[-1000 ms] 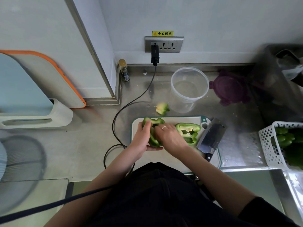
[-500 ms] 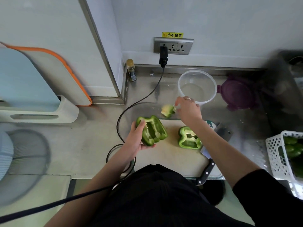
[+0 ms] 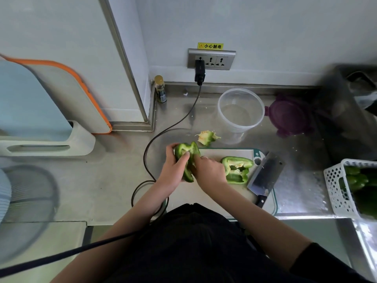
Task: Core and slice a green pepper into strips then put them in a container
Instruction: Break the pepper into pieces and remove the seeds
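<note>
Our left hand grips a green pepper half above the cutting board while our right hand digs curled fingers inside it.

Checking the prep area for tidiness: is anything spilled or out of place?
The pulled-out pepper core lies on the bare steel counter just beyond the cutting board, with small pale bits scattered near it. A black power cable also loops across the counter beside the board.
</note>
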A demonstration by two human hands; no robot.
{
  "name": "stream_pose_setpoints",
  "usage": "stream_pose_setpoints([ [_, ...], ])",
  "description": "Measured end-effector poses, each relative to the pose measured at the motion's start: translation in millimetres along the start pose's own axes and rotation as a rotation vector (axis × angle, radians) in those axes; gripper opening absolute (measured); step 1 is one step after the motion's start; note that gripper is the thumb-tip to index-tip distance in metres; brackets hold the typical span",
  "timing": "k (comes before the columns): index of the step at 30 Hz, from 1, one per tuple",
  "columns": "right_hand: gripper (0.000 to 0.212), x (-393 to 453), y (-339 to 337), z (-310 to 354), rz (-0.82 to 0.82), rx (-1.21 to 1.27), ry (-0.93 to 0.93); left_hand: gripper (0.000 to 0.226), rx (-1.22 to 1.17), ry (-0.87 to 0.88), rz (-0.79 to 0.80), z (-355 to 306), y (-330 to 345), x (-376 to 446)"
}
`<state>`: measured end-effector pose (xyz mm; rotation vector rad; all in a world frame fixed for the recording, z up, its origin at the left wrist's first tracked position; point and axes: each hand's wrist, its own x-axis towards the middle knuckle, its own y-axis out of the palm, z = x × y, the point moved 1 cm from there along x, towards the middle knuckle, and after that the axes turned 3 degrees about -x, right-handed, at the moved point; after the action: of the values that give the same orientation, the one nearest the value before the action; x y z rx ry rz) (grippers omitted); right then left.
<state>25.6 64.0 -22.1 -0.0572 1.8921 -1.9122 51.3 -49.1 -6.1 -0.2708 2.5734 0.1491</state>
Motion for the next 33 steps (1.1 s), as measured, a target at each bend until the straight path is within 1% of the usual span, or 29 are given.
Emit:
stream_pose_setpoints([
  [2,0.018,0.1,0.8,2.2,0.036,0.066,0.021,0.027,0.015,0.002,-0.002,1.7,-0.9,-1.5],
  [5,0.013,-3.1,0.5,1.1,0.061,0.153,-0.036,0.023,-0.067,-0.057,-0.021,5.0,-3.8,-2.7],
  [10,0.017,-8.5,-4.1,-1.3,0.064,0.167,-0.145,0.005,-0.176,-0.142,-0.030,2.5,-9.6,-1.3],
  [13,0.017,-8.2,-10.4,-1.5,0.077,0.186,-0.200,0.006,-0.262,-0.204,-0.035,-2.0,-14.8,-1.2],
  [16,0.015,-7.0,-16.5,-6.0,0.079,0.262,-0.214,0.011,-0.309,-0.231,-0.028,-5.6,-17.3,-1.6],
  [18,0.016,-6.4,-19.5,-7.6,0.043,0.278,-0.176,0.011,-0.296,-0.216,-0.018,-8.0,-16.9,-1.4],
  [19,0.019,-5.6,-20.1,-7.3,0.024,0.245,-0.139,0.011,-0.264,-0.197,-0.012,-8.9,-16.1,-0.8],
  [22,0.028,-2.9,-19.2,-3.6,0.044,0.027,-0.038,0.013,-0.161,-0.153,-0.008,-8.9,-10.7,0.1],
  [24,0.020,-3.8,-17.9,2.0,0.097,-0.123,-0.065,0.013,-0.122,-0.153,-0.018,-7.9,-7.1,-1.0],
  [25,0.021,-4.9,-17.2,3.9,0.121,-0.158,-0.089,0.013,-0.101,-0.151,-0.025,-7.4,-5.4,-1.2],
  [27,0.028,-6.5,-15.1,5.2,0.161,-0.120,-0.105,0.012,-0.075,-0.143,-0.041,-6.4,-3.4,-0.4],
  [28,0.028,-6.8,-14.5,4.8,0.176,-0.073,-0.102,0.012,-0.069,-0.140,-0.045,-6.5,-2.7,0.2],
  [31,0.019,-6.2,-13.0,-0.9,0.208,0.055,-0.102,0.014,-0.071,-0.152,-0.041,-6.0,-1.1,1.7],
  [33,0.014,-6.2,-11.8,-7.2,0.200,0.109,-0.137,0.015,-0.108,-0.178,-0.040,-5.8,0.3,1.5],
])
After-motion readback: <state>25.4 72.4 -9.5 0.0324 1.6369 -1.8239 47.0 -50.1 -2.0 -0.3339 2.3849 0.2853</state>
